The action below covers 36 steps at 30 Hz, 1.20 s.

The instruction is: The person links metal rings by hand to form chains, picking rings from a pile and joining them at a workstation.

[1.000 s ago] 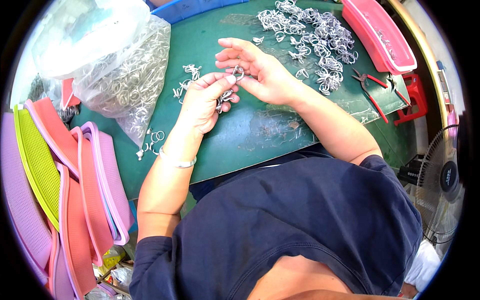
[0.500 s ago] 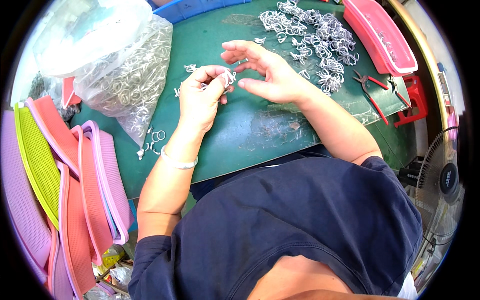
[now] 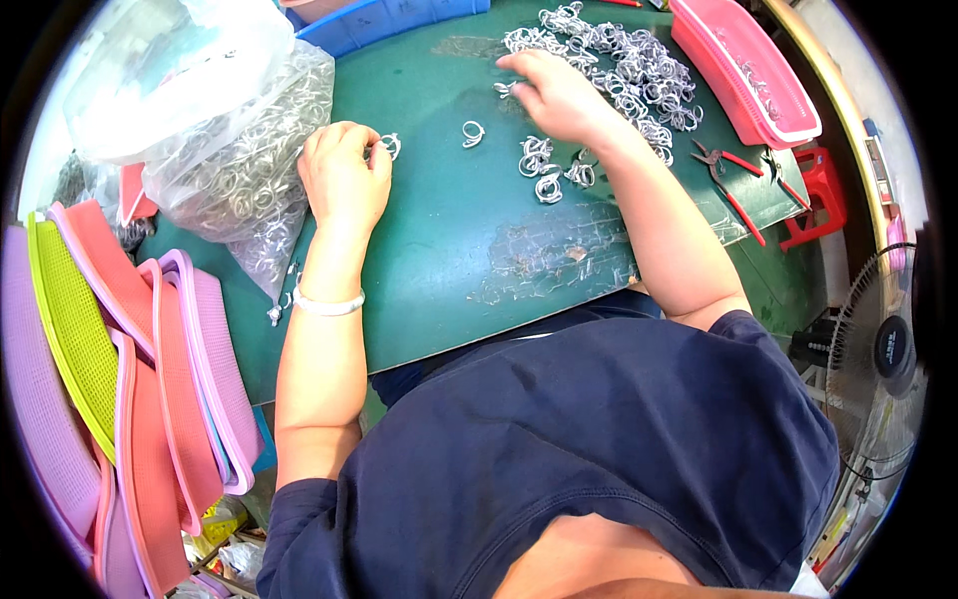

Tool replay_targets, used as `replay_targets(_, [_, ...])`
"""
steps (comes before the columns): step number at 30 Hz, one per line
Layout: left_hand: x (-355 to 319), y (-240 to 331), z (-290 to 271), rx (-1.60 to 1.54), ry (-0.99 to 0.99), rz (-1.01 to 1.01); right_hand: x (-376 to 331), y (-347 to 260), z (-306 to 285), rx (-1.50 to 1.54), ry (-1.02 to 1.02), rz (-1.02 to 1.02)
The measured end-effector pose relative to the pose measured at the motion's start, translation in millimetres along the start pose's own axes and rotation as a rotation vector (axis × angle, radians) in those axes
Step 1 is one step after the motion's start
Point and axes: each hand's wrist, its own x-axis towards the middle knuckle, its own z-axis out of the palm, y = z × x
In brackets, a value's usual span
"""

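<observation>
My left hand (image 3: 344, 178) is low over the green table beside the clear bag of metal rings (image 3: 269, 150). Its fingers curl downward with the tips hidden, and a silver ring (image 3: 390, 147) shows at their edge. My right hand (image 3: 561, 97) reaches to the near left side of a heap of silver rings (image 3: 654, 65), thumb and forefinger apart. A small ring piece (image 3: 505, 90) lies just by its fingertips. Between my hands, a single ring (image 3: 473, 133) lies apart. Small ring clusters (image 3: 536, 157) rest below my right hand.
A pink basket (image 3: 743, 75) with some rings stands at the right, near red-handled pliers (image 3: 728, 190). Stacked coloured baskets (image 3: 150, 379) crowd the left. A blue bin (image 3: 389, 22) sits at the far edge. A fan (image 3: 888, 349) and red stool (image 3: 818, 200) are right of the table.
My hands have moved apart: the left toward the bag, the right up to the ring heap. Ring clusters and a single ring now show on the table between and below them.
</observation>
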Motion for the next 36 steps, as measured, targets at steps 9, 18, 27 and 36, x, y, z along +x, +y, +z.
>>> replay_targets(9, [-1,-1,2,-0.056,0.032,-0.01,-1,-37,8,0.024,-0.326,-0.159])
replay_targets(18, [-4,40,-11,-0.235,-0.002,0.136,-4,-50,2,0.385,-0.236,0.017])
replay_targets(27, [-19,50,-4,-1.06,-0.235,-0.399,-12,-67,-2,1.001,-0.258,0.131])
replay_targets(36, [-13,50,-13,-1.436,-0.313,-0.657,-14,-68,-3,1.106,-0.208,0.173])
